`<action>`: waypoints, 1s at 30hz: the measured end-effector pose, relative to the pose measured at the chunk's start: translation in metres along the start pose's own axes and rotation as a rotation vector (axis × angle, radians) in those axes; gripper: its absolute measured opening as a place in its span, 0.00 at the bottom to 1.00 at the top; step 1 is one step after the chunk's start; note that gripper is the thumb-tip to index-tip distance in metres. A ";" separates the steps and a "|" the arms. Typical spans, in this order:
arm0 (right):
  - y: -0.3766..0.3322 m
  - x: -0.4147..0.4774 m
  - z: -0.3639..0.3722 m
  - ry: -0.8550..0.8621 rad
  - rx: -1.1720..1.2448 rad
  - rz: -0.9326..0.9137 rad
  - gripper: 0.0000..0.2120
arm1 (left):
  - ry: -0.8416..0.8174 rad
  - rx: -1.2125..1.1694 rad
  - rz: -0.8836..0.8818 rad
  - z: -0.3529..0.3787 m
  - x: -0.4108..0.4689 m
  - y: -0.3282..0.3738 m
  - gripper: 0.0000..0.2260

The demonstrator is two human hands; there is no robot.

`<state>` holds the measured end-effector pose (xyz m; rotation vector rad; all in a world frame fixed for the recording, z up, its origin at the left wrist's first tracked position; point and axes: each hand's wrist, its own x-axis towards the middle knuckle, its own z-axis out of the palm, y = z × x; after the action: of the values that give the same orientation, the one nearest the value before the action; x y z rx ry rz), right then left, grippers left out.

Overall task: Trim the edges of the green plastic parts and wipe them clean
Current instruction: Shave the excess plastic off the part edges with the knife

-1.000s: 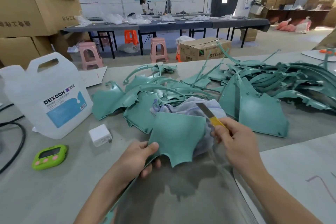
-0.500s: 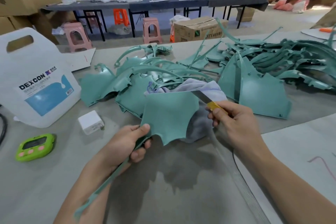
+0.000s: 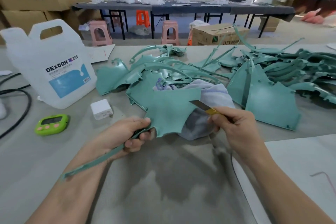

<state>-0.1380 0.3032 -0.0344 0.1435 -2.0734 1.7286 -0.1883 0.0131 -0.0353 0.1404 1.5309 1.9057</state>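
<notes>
My left hand point(image 3: 127, 133) grips a green plastic part point(image 3: 169, 112) by its lower left corner, where a long thin strip runs back along my forearm. My right hand point(image 3: 234, 129) pinches a yellow-handled utility knife point(image 3: 205, 107), and its blade lies against the part's right edge. A pale grey cloth point(image 3: 211, 96) is bunched just behind the held part. A pile of green plastic parts point(image 3: 263, 82) spreads across the table behind it.
A white DEXCON jug point(image 3: 52, 67) stands at the left, with a white charger block point(image 3: 101, 109) and a green timer point(image 3: 51, 123) near it. Black cables point(image 3: 20, 111) run along the far left. A white sheet point(image 3: 300, 169) covers the table's right front.
The knife blade has come down from above the part onto its right edge. My left hand has shifted its hold on the lower left corner, and the view has dipped slightly.
</notes>
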 end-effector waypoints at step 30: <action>-0.002 -0.004 -0.005 0.156 -0.309 -0.075 0.09 | 0.015 -0.057 -0.075 0.003 -0.010 -0.004 0.09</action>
<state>-0.1324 0.3064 -0.0337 -0.0077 -2.1566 1.3126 -0.1773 0.0098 -0.0350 0.0422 1.4695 1.8931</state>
